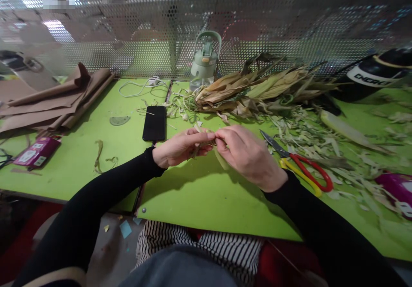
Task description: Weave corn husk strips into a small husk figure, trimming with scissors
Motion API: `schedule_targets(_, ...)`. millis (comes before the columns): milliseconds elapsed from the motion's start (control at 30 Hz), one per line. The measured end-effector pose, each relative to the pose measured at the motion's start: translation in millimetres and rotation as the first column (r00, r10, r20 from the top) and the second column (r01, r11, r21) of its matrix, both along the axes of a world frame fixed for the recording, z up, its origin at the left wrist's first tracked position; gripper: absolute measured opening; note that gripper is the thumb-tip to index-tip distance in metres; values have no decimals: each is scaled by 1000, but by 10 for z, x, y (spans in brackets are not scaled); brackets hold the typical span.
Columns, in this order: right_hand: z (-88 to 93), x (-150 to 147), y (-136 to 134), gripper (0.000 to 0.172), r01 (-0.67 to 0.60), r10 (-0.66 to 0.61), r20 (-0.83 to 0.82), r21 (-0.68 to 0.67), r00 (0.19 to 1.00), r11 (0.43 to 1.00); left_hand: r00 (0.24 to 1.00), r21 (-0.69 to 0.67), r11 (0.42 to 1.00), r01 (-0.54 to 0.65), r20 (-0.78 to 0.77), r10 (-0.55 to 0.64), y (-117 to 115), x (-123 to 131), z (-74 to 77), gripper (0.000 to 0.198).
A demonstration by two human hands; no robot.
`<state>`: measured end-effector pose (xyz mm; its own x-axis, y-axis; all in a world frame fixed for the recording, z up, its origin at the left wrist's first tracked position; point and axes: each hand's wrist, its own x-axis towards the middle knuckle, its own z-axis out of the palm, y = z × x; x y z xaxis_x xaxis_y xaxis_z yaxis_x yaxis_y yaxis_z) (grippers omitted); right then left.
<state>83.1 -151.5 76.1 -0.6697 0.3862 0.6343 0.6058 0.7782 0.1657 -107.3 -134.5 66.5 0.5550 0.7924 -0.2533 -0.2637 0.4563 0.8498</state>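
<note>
Two green panels, side by side, form the surface (189, 205) where this person sits working, and a perforated metal screen (154, 55) stands along its far edge. Both arms, in black sleeves (124, 184), reach in from the near edge and slant toward each other, so the hands meet in the middle, raised a little over the panels. Beyond them lies a big bundle of dried husks (244, 92), with brown paper (61, 100) folded off to the left. A lidded bottle (204, 66) stands upright just behind the bundle's left end. Shreds of husk (299, 130) are scattered across the right side. The right hand (247, 154) comes in knuckles up, wrist bent slightly inward, its thumb and forefinger pressed together on a husk strip (222, 161). The left hand (185, 144) is turned more on its side, thumb stretched along the top and fingers curled beneath, pinching the same bit of husk. Red-and-yellow scissors (301, 162) lie partly open beside the right wrist; a dark phone (154, 123) lies near the left. That strip, smallest of all, hangs below the touching fingertips.
</note>
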Motion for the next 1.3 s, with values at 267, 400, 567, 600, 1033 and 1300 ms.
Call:
schedule_targets(267, -44, -22, 41, 9, 15, -15, -45, 3, 999, 1000, 988, 122, 980, -156, 36, 152, -54, 45, -25, 23)
schedule_targets(400, -53, -50, 32, 7, 27, -29, -84, -26, 996, 999, 990, 147, 979, -142, 18, 141, -35, 48, -54, 18)
schedule_targets(567, -30, -23, 25, 6, -9, -9, -137, -129, 990, 992, 994, 183, 978, -102, 53, 94, -4, 26, -69, 25)
schedule_targets(600, -28, -17, 27, 6, -15, -6, -146, -140, 989, 990, 994, 180, 979, -97, 61, 88, -3, 23, -68, 26)
schedule_targets(1033, -124, -43, 59, 7, 33, -89, -223, -247, 971, 969, 975, 152, 963, -223, 33, 220, -75, 114, -141, 37)
schedule_targets(1300, -27, -21, 53, 7, -13, -120, -260, -459, 958, 888, 994, 77, 992, -101, -39, 104, -37, 16, -54, 25)
